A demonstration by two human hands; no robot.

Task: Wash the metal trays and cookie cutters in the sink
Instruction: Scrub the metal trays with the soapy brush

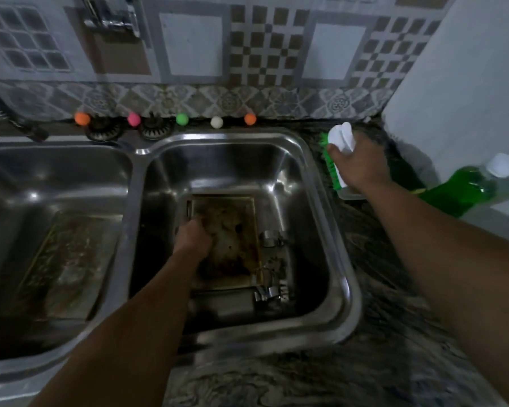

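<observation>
Brush (337,160) sits up on the counter, clasped by my right hand (357,163), up and right of the tray (235,230) lying lengthwise front-to-back in the right basin (315,177), where my left hand (193,237) presses curled on its near-left part.

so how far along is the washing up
Early on; nothing looks clean yet. The left hand presses on the stained tray in the right basin, while the right hand grips the white-handled green brush. Left: the cookie cutters and the second dirty tray in the left basin.
</observation>
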